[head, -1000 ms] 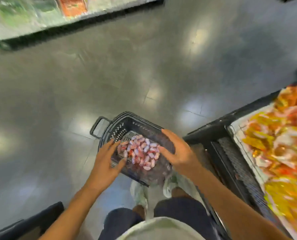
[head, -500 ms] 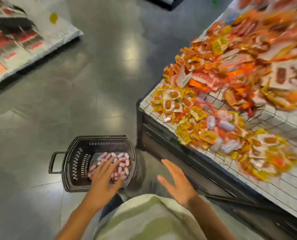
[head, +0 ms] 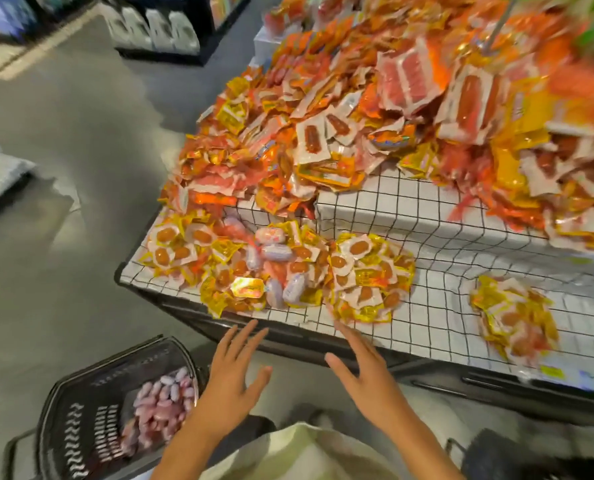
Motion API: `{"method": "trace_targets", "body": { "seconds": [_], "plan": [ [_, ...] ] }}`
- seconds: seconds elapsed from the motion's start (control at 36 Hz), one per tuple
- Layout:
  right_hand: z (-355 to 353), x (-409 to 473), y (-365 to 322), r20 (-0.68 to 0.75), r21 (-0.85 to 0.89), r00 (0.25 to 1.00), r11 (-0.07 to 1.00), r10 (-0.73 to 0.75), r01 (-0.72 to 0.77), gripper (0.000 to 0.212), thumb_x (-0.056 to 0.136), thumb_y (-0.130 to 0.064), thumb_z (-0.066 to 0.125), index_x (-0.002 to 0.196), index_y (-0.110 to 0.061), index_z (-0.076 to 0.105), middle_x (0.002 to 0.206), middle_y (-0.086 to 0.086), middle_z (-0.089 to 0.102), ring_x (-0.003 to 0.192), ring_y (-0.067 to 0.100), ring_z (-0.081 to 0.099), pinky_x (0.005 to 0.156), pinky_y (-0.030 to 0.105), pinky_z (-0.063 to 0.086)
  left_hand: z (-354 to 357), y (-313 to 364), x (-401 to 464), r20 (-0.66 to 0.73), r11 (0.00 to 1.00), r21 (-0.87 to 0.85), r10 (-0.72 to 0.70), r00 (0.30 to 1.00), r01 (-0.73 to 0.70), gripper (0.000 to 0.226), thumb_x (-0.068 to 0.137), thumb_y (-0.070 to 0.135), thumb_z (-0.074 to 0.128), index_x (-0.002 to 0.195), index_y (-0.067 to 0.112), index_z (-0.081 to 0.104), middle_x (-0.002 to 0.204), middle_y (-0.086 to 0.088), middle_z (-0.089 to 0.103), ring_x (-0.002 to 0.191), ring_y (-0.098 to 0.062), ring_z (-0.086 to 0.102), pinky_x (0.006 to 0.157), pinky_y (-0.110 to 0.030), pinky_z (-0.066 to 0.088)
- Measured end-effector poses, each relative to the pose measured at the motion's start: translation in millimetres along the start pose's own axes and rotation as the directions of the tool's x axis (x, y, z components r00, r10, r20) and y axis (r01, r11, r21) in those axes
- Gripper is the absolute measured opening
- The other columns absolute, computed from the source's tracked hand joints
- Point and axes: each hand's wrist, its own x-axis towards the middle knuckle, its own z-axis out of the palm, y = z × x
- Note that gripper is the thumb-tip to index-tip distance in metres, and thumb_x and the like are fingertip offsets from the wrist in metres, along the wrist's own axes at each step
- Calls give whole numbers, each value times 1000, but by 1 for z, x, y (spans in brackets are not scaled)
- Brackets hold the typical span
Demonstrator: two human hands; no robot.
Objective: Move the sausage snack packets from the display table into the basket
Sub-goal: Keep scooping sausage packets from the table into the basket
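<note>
A black plastic basket (head: 80,427) stands on the floor at the lower left, with several pink-and-white sausage snack packets (head: 160,403) inside. More pale pink sausage packets (head: 274,252) lie among yellow packets on the lower tier of the display table (head: 427,317). My left hand (head: 229,379) is empty with fingers straight, raised between the basket and the table's front edge. My right hand (head: 368,379) is also empty and spread, just below the table's edge.
A large heap of orange and yellow packets (head: 357,116) covers the upper tier. A separate small pile of yellow packets (head: 513,313) lies at the right of the lower tier. Grey floor (head: 63,202) stretches left; shelving (head: 157,26) stands far behind.
Both hands have left the basket and risen toward the table's front edge. The view has swung up and right from the basket to the display table.
</note>
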Motion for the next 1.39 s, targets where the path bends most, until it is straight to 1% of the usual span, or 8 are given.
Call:
{"method": "trace_targets", "body": {
  "seconds": [0.25, 0.36, 0.5, 0.75, 0.89, 1.03, 1.19, 1.39],
  "plan": [
    [-46, -11, 60, -258, 232, 939, 958, 226, -166, 66, 84, -68, 56, 146, -50, 42, 153, -26, 42, 141, 6, 42, 116, 33, 39, 15, 54, 61, 146, 980, 31, 189, 971, -195, 56, 101, 53, 45, 154, 40, 29, 164, 21, 12, 154, -11, -6, 126, -44, 14],
    [-52, -12, 62, -315, 254, 911, 949, 266, -189, 50, 91, -53, 61, 135, -62, 40, 148, -32, 42, 137, 2, 44, 109, 14, 37, 29, 62, 89, 229, 936, 67, 323, 918, -345, 58, 103, 49, 43, 156, 34, 26, 165, 14, 13, 155, -16, -3, 126, -46, 13],
    [-61, -16, 55, -374, 269, 861, 929, 345, -255, 55, 93, -50, 61, 142, -52, 36, 154, -21, 42, 141, 4, 41, 119, 34, 36, 54, 71, 124, 299, 852, 105, 464, 834, -512, 63, 100, 39, 53, 157, 32, 26, 168, 15, 4, 156, -21, -1, 124, -46, 13],
    [-115, -34, 81, -559, 336, 732, 913, 390, -230, 53, 97, -29, 66, 147, -36, 47, 147, -21, 51, 135, 1, 49, 114, 31, 43, 79, 94, 173, 217, 725, 156, 638, 739, -671, 54, 92, 30, 55, 146, 30, 49, 165, 4, 24, 152, -39, 14, 122, -56, 16],
    [-182, -20, 102, -697, 302, 629, 936, 345, -179, 40, 101, -25, 61, 129, -53, 58, 138, -26, 56, 116, -7, 59, 91, 9, 46, 87, 112, 184, 229, 738, 195, 606, 762, -646, 48, 97, 42, 43, 143, 31, 48, 161, 0, 34, 149, -42, 21, 115, -64, 27],
    [-233, 4, 145, -812, 323, 454, 930, 367, -174, 28, 102, -12, 60, 122, -30, 65, 123, -5, 63, 117, 6, 57, 102, 29, 48, 100, 128, 187, 198, 792, 257, 517, 833, -553, 56, 101, 59, 21, 143, 33, 48, 155, 2, 44, 140, -42, 35, 106, -65, 39],
    [-264, 35, 195, -587, 367, 563, 811, 581, -455, 74, 87, -33, 79, 148, -7, 44, 142, 17, 54, 135, 37, 47, 112, 46, 38, 117, 129, 189, 197, 822, 298, 444, 874, -485, 47, 99, 53, 38, 144, 40, 42, 158, 8, 38, 144, -40, 31, 107, -67, 35],
    [-270, 43, 214, -473, 413, 619, 779, 627, -473, 62, 72, -40, 89, 123, -19, 60, 116, 6, 70, 107, 28, 65, 97, 48, 52, 120, 132, 192, 199, 853, 303, 378, 904, -424, 53, 92, 44, 51, 144, 42, 46, 161, 15, 28, 150, -27, 19, 114, -60, 27]
  ]
}}
